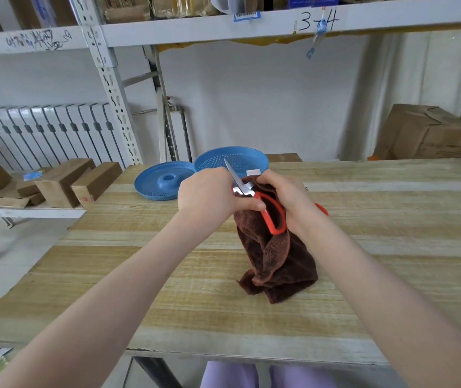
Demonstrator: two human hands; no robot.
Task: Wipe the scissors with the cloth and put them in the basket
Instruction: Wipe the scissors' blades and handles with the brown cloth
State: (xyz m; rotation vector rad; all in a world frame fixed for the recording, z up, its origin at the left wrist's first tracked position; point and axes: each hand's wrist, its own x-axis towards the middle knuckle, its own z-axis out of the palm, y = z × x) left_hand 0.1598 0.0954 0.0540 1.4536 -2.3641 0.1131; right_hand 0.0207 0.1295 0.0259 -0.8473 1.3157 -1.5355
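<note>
Wooden table (167, 289) bears 1 blue basket (251, 155) behind left hand (206, 196), fingers gripping scissors (272, 217), and right hand (288, 197), fingers clutching cloth (282, 264).

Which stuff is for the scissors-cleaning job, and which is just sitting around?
For the job: scissors, brown cloth, blue basket.
Just lying about: flat blue dish, brown boxes, radiator.

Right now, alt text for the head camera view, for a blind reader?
A person's left hand grips red-handled scissors while the right hand holds a brown cloth against them, over a wooden table; a blue basket sits behind.
</note>
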